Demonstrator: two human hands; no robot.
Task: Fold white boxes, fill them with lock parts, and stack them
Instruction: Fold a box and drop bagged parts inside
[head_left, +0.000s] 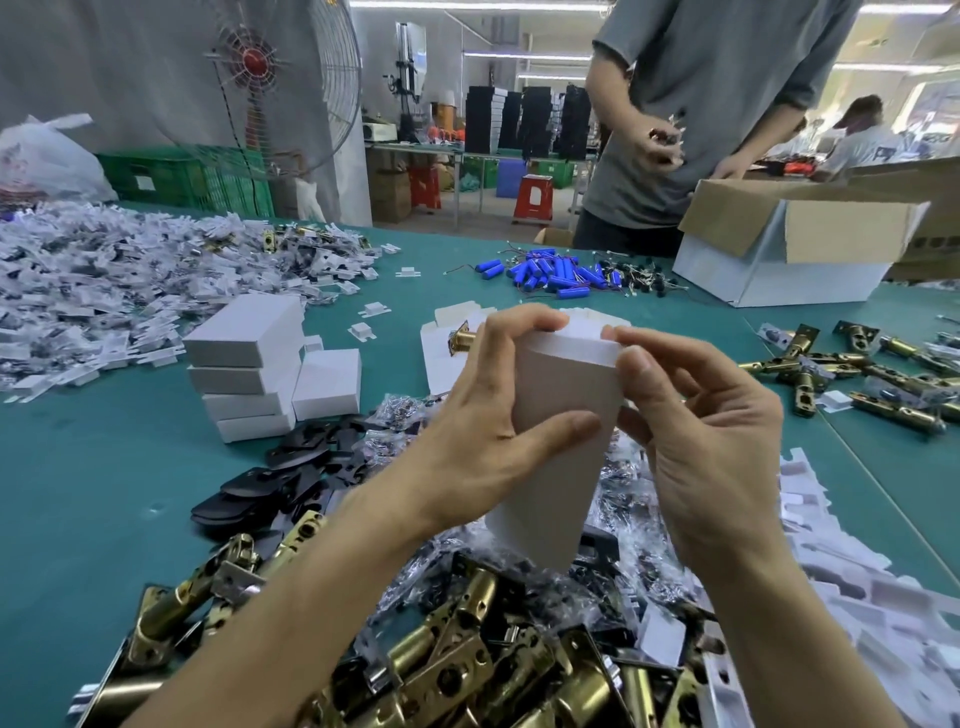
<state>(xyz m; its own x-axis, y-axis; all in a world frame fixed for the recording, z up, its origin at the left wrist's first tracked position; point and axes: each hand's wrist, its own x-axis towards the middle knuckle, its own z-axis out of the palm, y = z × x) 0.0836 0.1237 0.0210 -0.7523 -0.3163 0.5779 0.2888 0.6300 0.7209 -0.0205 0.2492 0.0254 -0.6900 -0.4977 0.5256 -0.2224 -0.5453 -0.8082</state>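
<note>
A workshop floor with a teal-green table (104, 493) filling most of the frame; a caged fan (280, 78) stands at the upper left, and a person in a grey shirt (717, 104) works at the upper right behind an open cardboard carton (779, 249).

At the centre, both hands hold a white box (561, 441) upright above the table. The left hand (483, 431) grasps it with the thumb laid across its front face and the fingers curled over the top left edge. The right hand (711, 431) pinches the top right corner, at the flap, between thumb and forefinger, with the other fingers curled behind.

Left of centre stands a stack of closed white boxes (249, 364), with one more box beside it. Just behind the hands lies a flat, unfolded box blank (441, 358) with a brass latch (461, 340) on it.

Along the bottom edge lies a pile of brass latches (467, 665) (some with steel plates), black plates (280, 478) above it at the left, and clear bags of small parts (613, 519) under the held box. Blue batteries (550, 273) lie at the upper centre, a heap of white paper bits (104, 280) at the left, and more latches (857, 369) at the right.
</note>
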